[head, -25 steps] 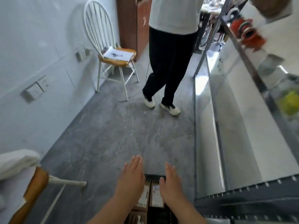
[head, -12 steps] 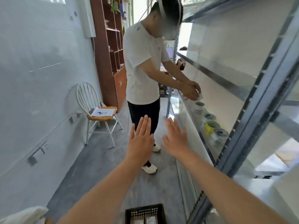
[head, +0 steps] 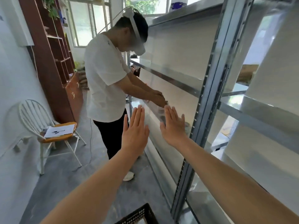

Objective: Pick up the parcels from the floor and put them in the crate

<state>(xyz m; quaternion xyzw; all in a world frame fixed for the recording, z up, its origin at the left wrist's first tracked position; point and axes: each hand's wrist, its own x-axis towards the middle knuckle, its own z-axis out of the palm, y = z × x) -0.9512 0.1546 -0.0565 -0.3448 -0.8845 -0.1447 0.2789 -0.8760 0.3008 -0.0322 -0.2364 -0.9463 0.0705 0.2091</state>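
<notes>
My left hand and my right hand are stretched out in front of me at chest height, flat, backs towards me, fingers extended and empty. Both are far above the floor. Only the far corner of the black perforated crate shows at the bottom edge, between my forearms. Its inside is cut off by the frame, so no parcels are in view.
A person in a white shirt stands ahead, hands at the metal shelving along the right. A white chair with papers on its seat stands by the left wall. A brown cabinet is behind it. Grey floor runs between.
My view has risen from the floor and crate to looking ahead. Both hands lifted off the parcels in the crate and are now raised flat in front of me.
</notes>
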